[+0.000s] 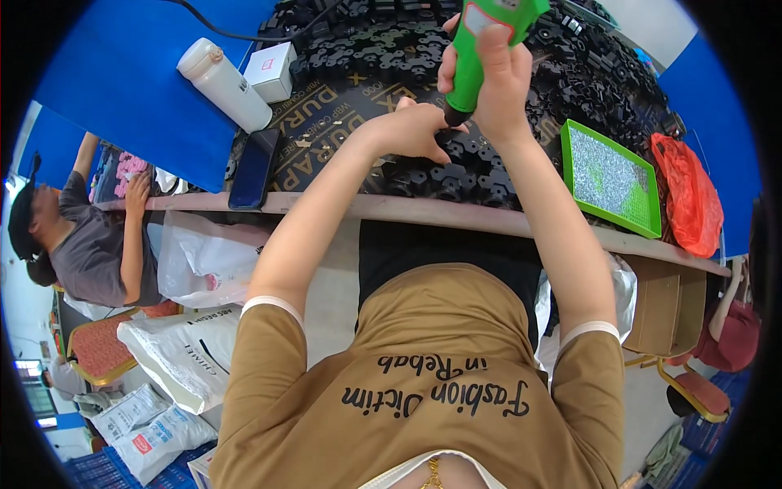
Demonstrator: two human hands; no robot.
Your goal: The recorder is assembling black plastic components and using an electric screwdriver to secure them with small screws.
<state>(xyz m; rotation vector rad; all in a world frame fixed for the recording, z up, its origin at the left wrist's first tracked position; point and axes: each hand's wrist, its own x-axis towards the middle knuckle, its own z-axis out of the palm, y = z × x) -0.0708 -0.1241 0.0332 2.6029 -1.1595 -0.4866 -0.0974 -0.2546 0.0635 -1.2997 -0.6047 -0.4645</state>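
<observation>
My right hand [498,90] is closed round a green handheld electric screwdriver [472,69], tilted with its dark tip pointing down. That tip meets the fingers of my left hand [411,132], which are bent over a black plastic part at the work surface. Most of this part is hidden by the hand, so its shape is unclear. Many similar black plastic parts [456,181] lie just nearer to me, and a larger spread of them [366,53] covers the far side of the table.
A green tray [570,175] of small silvery pieces and a red plastic bag [688,196] lie at the right. At the left are a white bottle [224,85], a small white box [270,72] and a phone [254,167]. A co-worker [98,244] sits further left.
</observation>
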